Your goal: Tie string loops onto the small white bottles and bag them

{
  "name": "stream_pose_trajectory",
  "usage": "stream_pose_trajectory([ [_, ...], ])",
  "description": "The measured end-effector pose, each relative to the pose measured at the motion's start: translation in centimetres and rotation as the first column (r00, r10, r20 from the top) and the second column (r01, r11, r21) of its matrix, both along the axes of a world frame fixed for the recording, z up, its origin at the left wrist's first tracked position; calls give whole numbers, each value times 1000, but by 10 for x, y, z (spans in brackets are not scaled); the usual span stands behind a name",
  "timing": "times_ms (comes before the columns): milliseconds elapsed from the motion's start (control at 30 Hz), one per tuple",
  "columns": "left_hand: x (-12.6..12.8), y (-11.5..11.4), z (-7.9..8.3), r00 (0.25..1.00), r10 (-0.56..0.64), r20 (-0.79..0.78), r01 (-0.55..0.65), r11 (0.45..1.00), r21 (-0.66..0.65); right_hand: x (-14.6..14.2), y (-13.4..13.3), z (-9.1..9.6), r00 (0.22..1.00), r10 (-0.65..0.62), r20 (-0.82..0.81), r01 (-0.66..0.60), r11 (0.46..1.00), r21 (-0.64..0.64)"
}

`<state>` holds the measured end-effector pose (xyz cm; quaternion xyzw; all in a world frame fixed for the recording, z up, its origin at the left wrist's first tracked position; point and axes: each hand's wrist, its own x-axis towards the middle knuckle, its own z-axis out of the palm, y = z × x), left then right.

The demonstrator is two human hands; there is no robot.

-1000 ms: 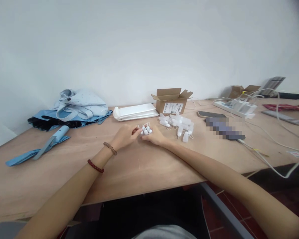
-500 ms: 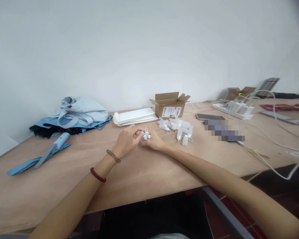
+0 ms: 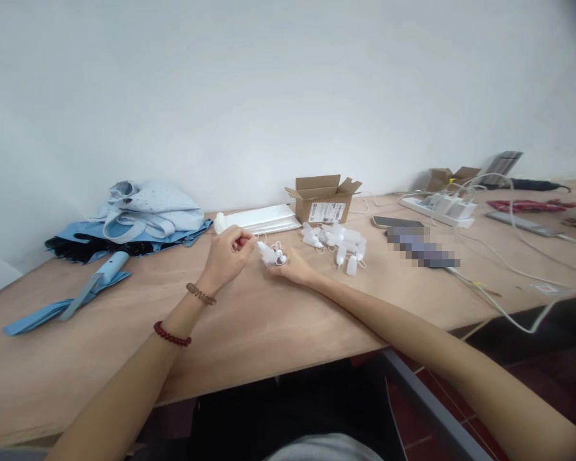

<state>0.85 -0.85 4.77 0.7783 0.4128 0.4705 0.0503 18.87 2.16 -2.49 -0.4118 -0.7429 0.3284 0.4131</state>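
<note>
My right hand [image 3: 292,267] is closed around a bunch of small translucent white plastic bottles [image 3: 269,254] with white tips and thin looped cords. One bottle in the bunch leans out to the left. My left hand [image 3: 226,257] is just left of the bunch, its thumb and fingertips pinched together near that bottle's tip. Whether a thin cord or something else is in the pinch is too small to tell. More bottles of the same kind [image 3: 348,238] lie in a loose pile on the table, right of my right hand.
An open cardboard box [image 3: 322,206] stands behind the pile, beside a white flat packet [image 3: 262,219]. At left lie a blue umbrella [image 3: 112,266] and a light blue cloth bag [image 3: 156,205]. Phones [image 3: 396,222], cables and a white power strip [image 3: 436,211] occupy the right of the wooden table [image 3: 249,339].
My left hand has drawn away leftward from the bunch. One bottle now tilts out to the left from my right hand. The view has shifted slightly.
</note>
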Motion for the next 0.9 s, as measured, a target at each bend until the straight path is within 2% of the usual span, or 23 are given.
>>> stream_pose_trajectory([
  [100, 5, 0, -9, 992, -89, -86, 87, 996, -31, 0, 0, -1, 1000, 9, 19, -9, 1000, -13],
  [233, 13, 3, -23, 962, -179, -208, 171, 984, -54, -1, 0, -3, 996, 83, -24, -83, 997, -5],
  [400, 14, 7, -29, 968, -138, -210, 134, 990, -36, -2, -1, -2, 989, 121, -79, -119, 992, 38],
  [533, 14, 6, -29, 973, -100, -207, 108, 994, 25, -2, -3, -1, 994, 96, -54, -95, 995, 32],
  [667, 13, 7, -22, 998, -1, -68, 6, 998, 69, -2, -2, -3, 998, 61, -22, -60, 998, 16],
  [733, 10, 8, -19, 1000, 19, -21, -18, 999, 44, -2, -1, -3, 999, 46, 4, -46, 999, 18],
  [833, 7, 13, -20, 994, -62, -94, 56, 996, -65, -3, -3, -2, 999, 44, 25, -45, 998, 49],
  [900, 6, 16, -24, 991, -71, -117, 58, 992, -115, -3, -5, 0, 999, 43, 34, -45, 996, 74],
])
